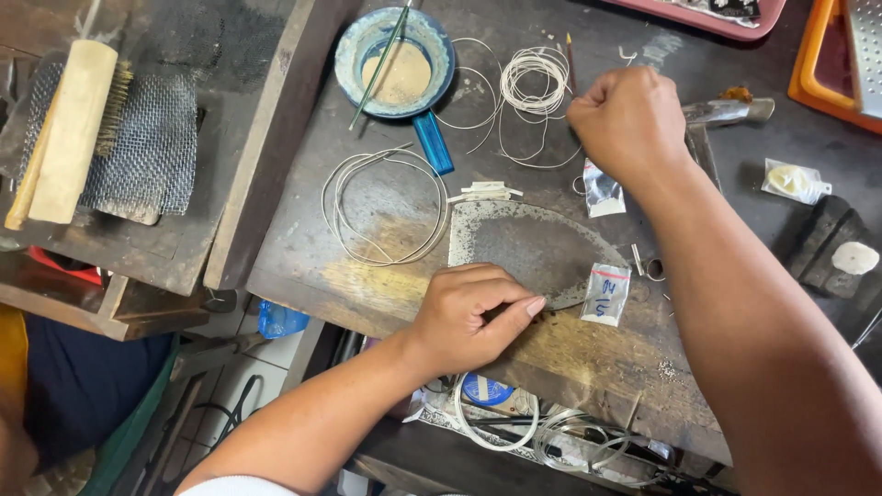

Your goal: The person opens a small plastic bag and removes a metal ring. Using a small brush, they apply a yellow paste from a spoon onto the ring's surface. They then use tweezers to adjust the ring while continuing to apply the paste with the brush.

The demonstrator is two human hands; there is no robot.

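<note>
Upper left of the frame: a wooden-backed brush (69, 129) lies on a square of wire mesh (147, 147), its long axis running from top right to lower left. Centre left: a loose coil of silver wire (386, 207) lies flat on the dark workbench (303, 239); above it stands a blue bowl (395, 60) with a thin rod across its rim. Lower centre: the left hand (469, 317) rests at the edge of an oval metal plate (533, 243), thumb and forefinger pinched together; whether they hold anything cannot be told. A small plastic bag (604, 294) lies just beside it. Upper right: the right hand (629, 119) is closed in a fist; its contents are hidden.
</note>
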